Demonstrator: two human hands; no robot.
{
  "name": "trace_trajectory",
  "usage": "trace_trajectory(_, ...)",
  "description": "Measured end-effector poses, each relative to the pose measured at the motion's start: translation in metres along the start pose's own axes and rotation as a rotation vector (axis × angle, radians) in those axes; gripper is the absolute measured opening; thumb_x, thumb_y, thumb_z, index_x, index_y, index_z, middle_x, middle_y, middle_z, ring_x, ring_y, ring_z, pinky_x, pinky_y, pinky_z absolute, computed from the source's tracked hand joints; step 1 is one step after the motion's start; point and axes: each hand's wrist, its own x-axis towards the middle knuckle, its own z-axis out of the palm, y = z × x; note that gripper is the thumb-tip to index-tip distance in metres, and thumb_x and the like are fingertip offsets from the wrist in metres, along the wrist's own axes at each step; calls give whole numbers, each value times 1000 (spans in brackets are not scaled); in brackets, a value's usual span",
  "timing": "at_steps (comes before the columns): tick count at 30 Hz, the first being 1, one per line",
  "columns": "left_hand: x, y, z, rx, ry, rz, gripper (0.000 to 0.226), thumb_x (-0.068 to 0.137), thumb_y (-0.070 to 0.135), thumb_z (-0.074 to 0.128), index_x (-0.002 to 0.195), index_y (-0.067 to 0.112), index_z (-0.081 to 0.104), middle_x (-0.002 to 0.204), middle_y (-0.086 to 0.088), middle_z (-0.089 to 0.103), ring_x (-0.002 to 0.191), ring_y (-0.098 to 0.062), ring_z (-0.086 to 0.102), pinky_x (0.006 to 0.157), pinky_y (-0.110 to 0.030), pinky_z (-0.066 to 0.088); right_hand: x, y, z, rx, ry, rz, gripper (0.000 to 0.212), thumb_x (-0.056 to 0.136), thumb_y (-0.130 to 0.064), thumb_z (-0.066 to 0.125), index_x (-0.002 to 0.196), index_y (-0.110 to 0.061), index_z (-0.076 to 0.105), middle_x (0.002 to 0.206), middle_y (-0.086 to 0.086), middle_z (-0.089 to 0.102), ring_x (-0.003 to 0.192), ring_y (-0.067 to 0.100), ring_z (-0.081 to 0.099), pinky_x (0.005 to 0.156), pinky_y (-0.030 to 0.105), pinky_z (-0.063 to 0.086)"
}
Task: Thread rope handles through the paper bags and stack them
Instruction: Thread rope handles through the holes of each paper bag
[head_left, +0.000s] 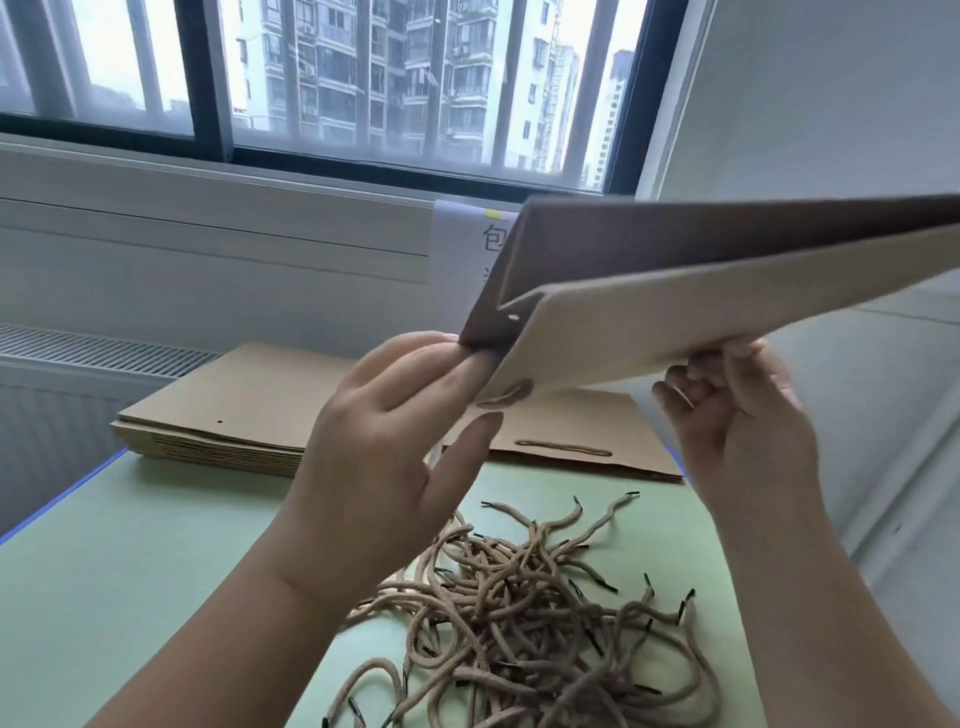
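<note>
The paper bag (701, 312), lifted clear of the green table (156, 571), looks light, stiff and easy to crease, so it's sensibly held by its edges: left hand (395, 415) pinching the mouth beside the punched hole, right hand (737, 410) curled round the lower edge.

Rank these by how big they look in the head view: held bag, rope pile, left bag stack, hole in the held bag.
1. held bag and rope pile: about alike, both cut off by the frame; the bag is nearer, so unranked.
2. left bag stack.
3. hole.
</note>
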Motion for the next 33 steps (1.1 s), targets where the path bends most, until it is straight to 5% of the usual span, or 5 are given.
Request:
trace_trajectory(7, -6, -7, 3, -20, 61, -108, 33, 84, 18, 78, 116, 20, 74, 118, 15, 62, 101, -23, 58, 95, -19, 41, -3, -6, -10, 54, 87, 113, 34, 78, -53, 70, 84, -21, 62, 92, 4, 62, 88, 27, 58, 81, 36, 46)
trace_trajectory(10, -9, -12, 3, -22, 28, -191, 37, 84, 27, 72, 120, 16, 76, 125, 12, 62, 104, -18, 56, 93, -17, 40, -2, -5, -16, -184, 2, 94, 3, 86, -28, 69, 84, -29, 67, 92, -1, 63, 86, 16, 62, 79, 33, 52)
trace_trajectory(16, -12, -24, 6, -13, 62, -255, 41, 94, 0, 61, 131, 15, 70, 130, 8, 62, 111, -20, 59, 101, -19, 42, 3, 3, -11, -134, 24, 49, 23, 77, -7, 68, 85, -29, 67, 86, -3, 65, 85, 11, 63, 80, 24, 54)
trace_trajectory(23, -12, -26, 7, -111, 108, -304, 47, 95, 10, 61, 141, 14, 60, 129, 9, 59, 113, -18, 61, 96, -40, 53, 0, -4, -6, -93, 44, -3, 43, 99, 10, 43, 82, -27, 58, 84, -5, 66, 79, 9, 63, 75, 23, 51)
trace_trajectory(33, -11, -27, 5, -124, 111, -391, 62, 87, 23, 75, 145, 15, 56, 120, 9, 62, 99, -2, 58, 90, -10, 42, -4, 5, 5, -225, -32, -15, 39, 97, 17, 42, 83, -19, 52, 82, -4, 68, 76, 8, 65, 67, 19, 54)
